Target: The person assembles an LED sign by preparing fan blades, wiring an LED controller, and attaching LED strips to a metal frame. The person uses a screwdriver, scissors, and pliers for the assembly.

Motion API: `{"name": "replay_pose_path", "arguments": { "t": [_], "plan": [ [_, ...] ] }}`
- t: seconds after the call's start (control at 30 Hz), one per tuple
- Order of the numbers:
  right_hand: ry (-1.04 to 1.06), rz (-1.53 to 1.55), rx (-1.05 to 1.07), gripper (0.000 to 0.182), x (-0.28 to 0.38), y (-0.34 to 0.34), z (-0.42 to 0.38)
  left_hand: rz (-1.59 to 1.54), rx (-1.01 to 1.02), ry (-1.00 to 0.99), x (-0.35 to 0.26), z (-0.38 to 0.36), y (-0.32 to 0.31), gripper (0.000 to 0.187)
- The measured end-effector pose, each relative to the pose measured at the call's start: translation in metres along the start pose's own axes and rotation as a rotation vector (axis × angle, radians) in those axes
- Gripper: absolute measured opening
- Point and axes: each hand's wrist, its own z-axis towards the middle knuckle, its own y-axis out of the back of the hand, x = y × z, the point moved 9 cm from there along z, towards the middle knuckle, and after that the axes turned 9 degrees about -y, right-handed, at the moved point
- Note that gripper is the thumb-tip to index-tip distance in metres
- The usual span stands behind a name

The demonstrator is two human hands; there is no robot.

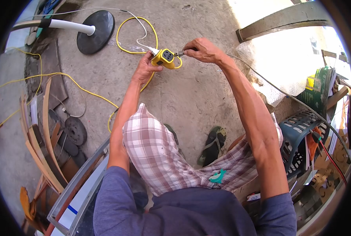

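My left hand is wrapped round a yellow extension socket and holds it above the concrete floor, its black outlet face turned up. A white plug sits in the end by my left fingertips, with a thin white cord running off it. My right hand pinches a dark plug, its prongs right at the socket's right side. From that hand a grey cord trails off to the right. A yellow cord loops on the floor behind the socket.
A round black base with a white pole stands at the back left. Wood strips and a dark disc lie at left. At right are a blue-grey plastic crate, a green container and a beam.
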Motion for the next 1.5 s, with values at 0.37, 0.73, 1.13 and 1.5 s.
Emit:
{"name": "replay_pose_path", "arguments": {
  "t": [0.37,0.73,1.13,1.5],
  "plan": [
    [-0.002,-0.032,0.021,0.034,0.01,-0.005,-0.001,0.014,0.034,0.004,0.002,-0.001,-0.003,0.072],
    [0.005,-0.122,0.092,0.031,0.012,-0.016,-0.001,0.108,0.019,0.007,0.0,-0.002,-0.007,0.072],
    [0.038,-0.029,0.059,0.039,-0.003,-0.032,0.002,-0.011,-0.017,0.056,0.013,-0.009,0.006,0.073],
    [-0.073,0.123,0.084,0.035,-0.009,-0.037,-0.004,0.002,-0.049,0.064,0.024,-0.008,0.007,0.063]
  ]
}}
